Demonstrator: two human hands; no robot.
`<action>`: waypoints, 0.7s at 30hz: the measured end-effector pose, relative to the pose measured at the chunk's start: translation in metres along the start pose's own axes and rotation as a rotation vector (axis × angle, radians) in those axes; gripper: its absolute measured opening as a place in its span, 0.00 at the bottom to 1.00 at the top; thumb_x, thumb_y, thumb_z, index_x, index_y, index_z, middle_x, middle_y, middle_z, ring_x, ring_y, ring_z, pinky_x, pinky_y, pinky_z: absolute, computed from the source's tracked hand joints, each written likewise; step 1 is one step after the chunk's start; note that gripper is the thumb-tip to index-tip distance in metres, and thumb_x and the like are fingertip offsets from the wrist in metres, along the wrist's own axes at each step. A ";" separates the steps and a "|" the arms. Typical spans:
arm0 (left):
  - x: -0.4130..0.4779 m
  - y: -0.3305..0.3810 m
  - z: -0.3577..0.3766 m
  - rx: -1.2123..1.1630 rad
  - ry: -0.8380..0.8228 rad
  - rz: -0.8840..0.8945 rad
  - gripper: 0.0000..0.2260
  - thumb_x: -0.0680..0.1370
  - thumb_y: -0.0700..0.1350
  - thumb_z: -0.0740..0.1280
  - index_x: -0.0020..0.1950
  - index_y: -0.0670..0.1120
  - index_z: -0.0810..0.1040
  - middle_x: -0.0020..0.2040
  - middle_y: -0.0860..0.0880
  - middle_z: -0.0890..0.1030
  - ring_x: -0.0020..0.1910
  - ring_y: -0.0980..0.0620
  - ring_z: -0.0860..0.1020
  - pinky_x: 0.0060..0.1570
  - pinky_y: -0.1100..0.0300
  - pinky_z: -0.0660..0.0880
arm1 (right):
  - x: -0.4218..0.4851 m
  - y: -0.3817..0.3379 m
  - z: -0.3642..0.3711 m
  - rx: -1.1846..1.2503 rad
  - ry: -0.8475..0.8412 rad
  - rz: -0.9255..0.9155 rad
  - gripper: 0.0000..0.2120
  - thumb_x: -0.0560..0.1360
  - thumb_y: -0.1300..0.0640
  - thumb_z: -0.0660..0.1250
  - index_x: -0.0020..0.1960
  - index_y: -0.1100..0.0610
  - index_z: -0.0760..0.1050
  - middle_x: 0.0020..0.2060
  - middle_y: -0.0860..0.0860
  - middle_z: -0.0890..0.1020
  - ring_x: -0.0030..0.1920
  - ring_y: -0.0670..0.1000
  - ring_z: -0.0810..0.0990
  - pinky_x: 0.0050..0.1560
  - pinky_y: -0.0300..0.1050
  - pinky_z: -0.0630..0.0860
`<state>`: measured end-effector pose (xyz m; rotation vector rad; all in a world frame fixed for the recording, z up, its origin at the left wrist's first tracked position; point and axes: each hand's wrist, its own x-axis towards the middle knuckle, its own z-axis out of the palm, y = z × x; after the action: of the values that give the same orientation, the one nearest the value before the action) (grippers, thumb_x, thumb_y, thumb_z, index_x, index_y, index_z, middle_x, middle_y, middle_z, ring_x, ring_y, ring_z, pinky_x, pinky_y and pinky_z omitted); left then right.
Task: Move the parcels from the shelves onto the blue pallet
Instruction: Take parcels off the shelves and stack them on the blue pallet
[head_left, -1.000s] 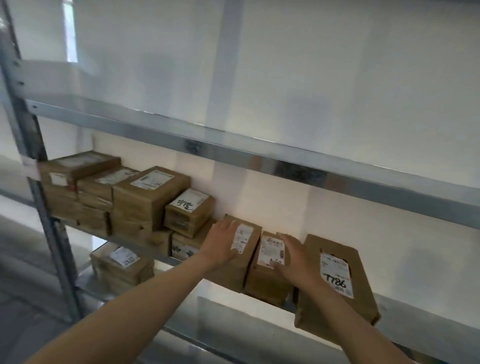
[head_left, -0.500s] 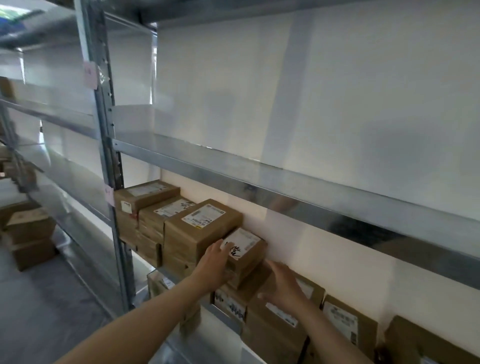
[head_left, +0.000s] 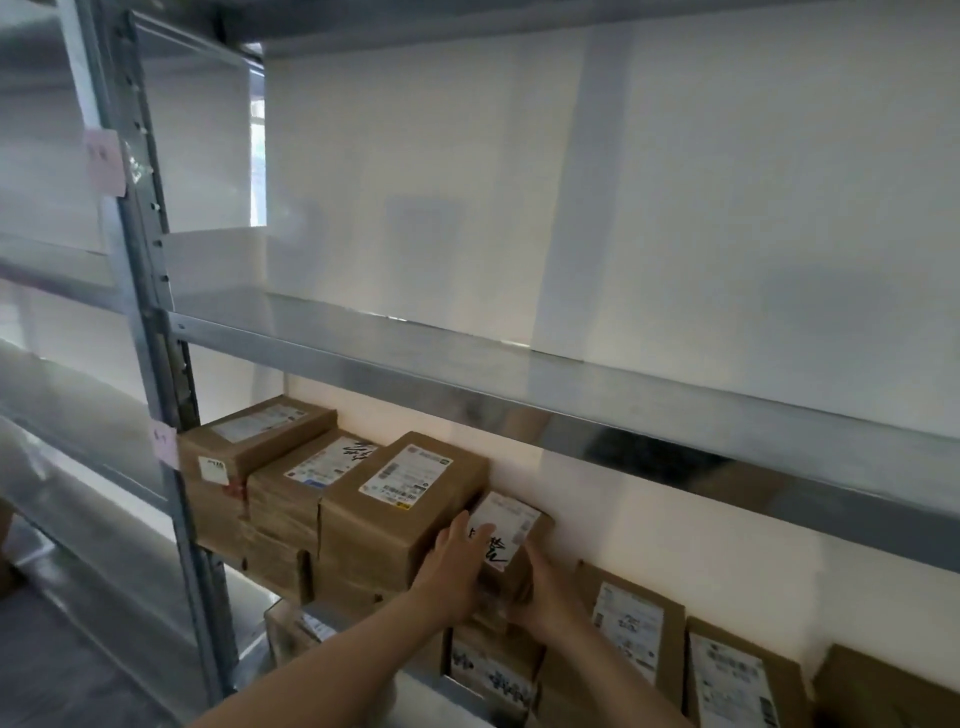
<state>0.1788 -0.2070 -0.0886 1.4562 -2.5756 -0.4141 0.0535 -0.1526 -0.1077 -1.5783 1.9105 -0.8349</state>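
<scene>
A small brown parcel (head_left: 511, 525) with a white label and black scribble sits on top of another parcel on the middle shelf. My left hand (head_left: 454, 564) grips its left side, thumb on the label. My right hand (head_left: 545, 590) holds its right side from below. Left of it stands a stack of larger brown parcels (head_left: 400, 499). More labelled parcels (head_left: 631, 631) lie to the right on the same shelf. The blue pallet is not in view.
A bare steel shelf (head_left: 519, 384) runs just above the parcels and limits headroom. A grey upright post (head_left: 156, 332) with pink tags stands at the left. A further parcel (head_left: 298, 631) lies on the shelf below. Grey floor shows at bottom left.
Both hands left the flat parcels on the right and moved left to the small scribbled parcel. The view swung left and up, showing the post and the stack.
</scene>
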 end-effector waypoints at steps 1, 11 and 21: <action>0.002 -0.003 0.001 -0.006 0.000 0.002 0.32 0.77 0.43 0.64 0.75 0.52 0.50 0.77 0.43 0.47 0.75 0.41 0.52 0.72 0.49 0.58 | 0.002 -0.001 0.002 -0.022 -0.002 0.026 0.40 0.69 0.51 0.72 0.73 0.48 0.53 0.72 0.50 0.61 0.71 0.50 0.62 0.71 0.46 0.61; 0.016 -0.030 0.023 -0.196 -0.048 0.176 0.31 0.79 0.44 0.60 0.77 0.49 0.46 0.76 0.43 0.52 0.74 0.45 0.57 0.73 0.54 0.58 | -0.002 -0.009 0.018 -0.054 0.123 0.165 0.33 0.74 0.63 0.65 0.74 0.50 0.53 0.71 0.53 0.65 0.69 0.50 0.67 0.70 0.41 0.63; 0.017 -0.025 0.020 -0.396 0.082 0.323 0.27 0.78 0.37 0.60 0.75 0.49 0.57 0.72 0.44 0.61 0.69 0.47 0.66 0.69 0.58 0.64 | -0.026 -0.031 0.008 -0.022 0.303 0.213 0.31 0.74 0.68 0.62 0.73 0.52 0.58 0.69 0.54 0.69 0.68 0.51 0.68 0.65 0.33 0.61</action>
<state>0.1854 -0.2309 -0.1152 0.8906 -2.4213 -0.7433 0.0844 -0.1317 -0.0901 -1.2876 2.2592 -1.0065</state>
